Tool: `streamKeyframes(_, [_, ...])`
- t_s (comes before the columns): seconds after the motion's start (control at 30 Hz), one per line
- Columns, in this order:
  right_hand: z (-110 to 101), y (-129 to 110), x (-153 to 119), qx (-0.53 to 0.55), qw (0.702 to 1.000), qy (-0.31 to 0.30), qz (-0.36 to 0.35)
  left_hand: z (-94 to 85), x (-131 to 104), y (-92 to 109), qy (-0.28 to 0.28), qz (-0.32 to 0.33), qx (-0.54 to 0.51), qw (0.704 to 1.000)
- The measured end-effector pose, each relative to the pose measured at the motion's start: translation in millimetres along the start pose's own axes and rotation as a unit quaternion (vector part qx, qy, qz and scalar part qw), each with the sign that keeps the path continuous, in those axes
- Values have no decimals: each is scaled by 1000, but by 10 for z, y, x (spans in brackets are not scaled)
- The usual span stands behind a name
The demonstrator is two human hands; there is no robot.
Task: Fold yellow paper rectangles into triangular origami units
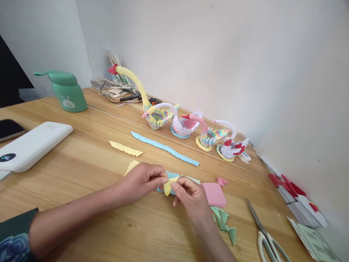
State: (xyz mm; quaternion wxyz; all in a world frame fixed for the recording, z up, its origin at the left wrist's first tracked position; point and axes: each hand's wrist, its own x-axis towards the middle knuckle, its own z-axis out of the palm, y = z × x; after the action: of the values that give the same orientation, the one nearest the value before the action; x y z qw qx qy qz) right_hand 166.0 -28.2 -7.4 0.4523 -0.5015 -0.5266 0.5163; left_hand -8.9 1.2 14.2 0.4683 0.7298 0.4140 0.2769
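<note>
A small folded yellow paper is pinched between both hands near the middle of the table. My left hand holds its upper left corner between thumb and fingers. On the right side, my right hand grips it with thumb and forefinger. Behind the hands lie blue paper and a yellow sheet, both partly hidden. A pink paper stack sits right of my right hand, with a folded pink piece beside it. Several green folded pieces lie below the stack.
A yellow folded strip and a longer blue strip lie beyond the hands. Paper swans stand along the back. Scissors lie at right; a white power bank and green bottle are at left.
</note>
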Motion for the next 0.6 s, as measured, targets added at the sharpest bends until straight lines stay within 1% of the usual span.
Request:
streamKeyframes(0.07, [19, -21, -9, -19, 1000, 16, -3, -24, -8, 14, -8, 14, 48, 999])
streamKeyframes(0.17, [32, -45, -16, -61, 998, 28, -4, -42, -12, 9, -15, 28, 89, 996])
streamKeyframes(0.27, [31, -59, -16, -86, 996, 17, 2, -54, -19, -4, -14, 46, 125, 991])
streamKeyframes(0.33, [32, -70, -19, -94, 996, 8, 5, -59, -23, -9, -14, 51, 127, 990])
streamKeyframes(0.4, [36, -79, -25, -100, 995, 7, -5, -49, -19, -16, -19, 42, 86, 995])
streamKeyframes(0.5, [43, -75, -36, -114, 992, 27, -43, 5, 6, -50, -15, -2, -61, 998])
streamKeyframes(0.6, [48, -47, -45, -128, 989, 52, -60, 81, 41, -114, -26, -44, -216, 975])
